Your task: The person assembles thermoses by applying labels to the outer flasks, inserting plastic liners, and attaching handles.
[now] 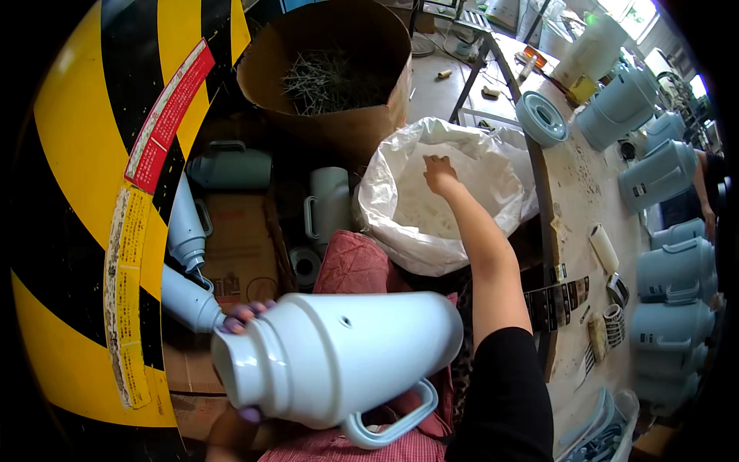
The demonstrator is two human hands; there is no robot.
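Observation:
A light blue plastic thermos jug body (362, 346) lies sideways across my lap, its narrow neck to the left and its looped handle toward me. My left hand (245, 317) grips it around the neck; purple-tipped fingers show above and below, and the palm is hidden behind the neck. My right arm stretches forward over a large white plastic sack (389, 185). Inside the sack's mouth, my right hand (441, 175) hangs above pale contents too indistinct to name. Its fingers are slightly bent and apart, and no object shows in them.
A yellow-and-black striped panel (69, 231) stands close on the left. Several more jug bodies (231, 168) lie beyond my lap. Behind them is a round cardboard drum (385, 100) holding metal rods. A workbench (577, 192) along the right carries jugs; a person's arm (704, 192) shows behind them.

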